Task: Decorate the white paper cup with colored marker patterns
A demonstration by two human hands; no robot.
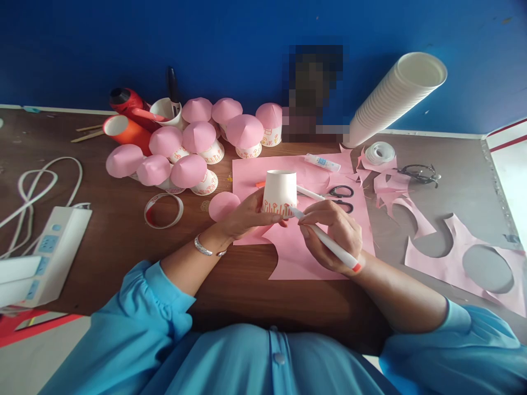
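Paper cup (280, 189) stands upside down at frame centre on the pink sheet (296, 258). Left hand (247, 216) is closed round its lower rim from the left. Right hand (333, 236) pinches a white marker (329, 246) pen-style, tip touching the rim band beside a row of orange stalk-like marks

Around it, big to small:
- pink offcuts (453, 258) with round holes, lower right
- stack of cups (391, 96) leaning on the wall, upper right
- pink-capped cups (197, 137) clustered upper left
- power strip (53, 252), left edge
- scissors (341, 197), just behind the right hand
- glue tube (323, 162), top of the sheet

My read on doing the drawing well: keep the cup pressed flat to the sheet, turn it with the left hand instead of chasing round with the pen, use short strokes, and keep the left fingers off fresh ink

Can't see:
- far side of the cup, so no telling how far round the marks go
- left fingertips, behind the cup wall
- marker nib, too small to read; only the orange back end shows
- pixelated block at the wall, upper centre, unreadable
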